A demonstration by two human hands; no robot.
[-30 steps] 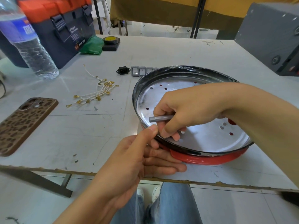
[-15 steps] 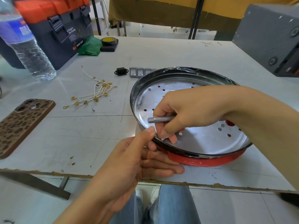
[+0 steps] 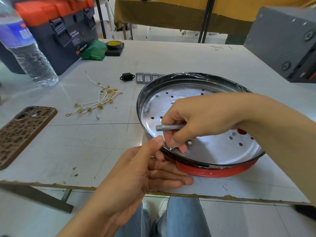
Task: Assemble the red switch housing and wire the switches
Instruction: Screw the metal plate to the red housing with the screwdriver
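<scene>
The round red switch housing (image 3: 217, 171) with a black rim and a perforated metal plate inside lies near the table's front edge. My right hand (image 3: 196, 117) reaches over the plate, holds a grey hex bit (image 3: 169, 127) in its curled fingers and pinches a small screw (image 3: 171, 148) at the near rim. My left hand (image 3: 145, 170) lies against the housing's near side, thumb on the rim, fingers fairly straight along the red wall. Grey rocker switches (image 3: 147, 77) and a black power socket (image 3: 127, 77) lie behind the housing. White wires with gold terminals (image 3: 99, 101) lie to the left.
A phone in a spotted case (image 3: 22, 132) lies at the left front. A water bottle (image 3: 25, 48) and a black-and-orange toolbox (image 3: 59, 28) stand at the back left, with a green bag (image 3: 94, 50) and yellow tape (image 3: 114, 44). A grey box (image 3: 283, 40) stands at back right. A loose screw (image 3: 97, 118) lies near the wires.
Both hands have stayed at the near rim of the housing. My right hand's fingertips have shifted slightly, and the small screw shows below them.
</scene>
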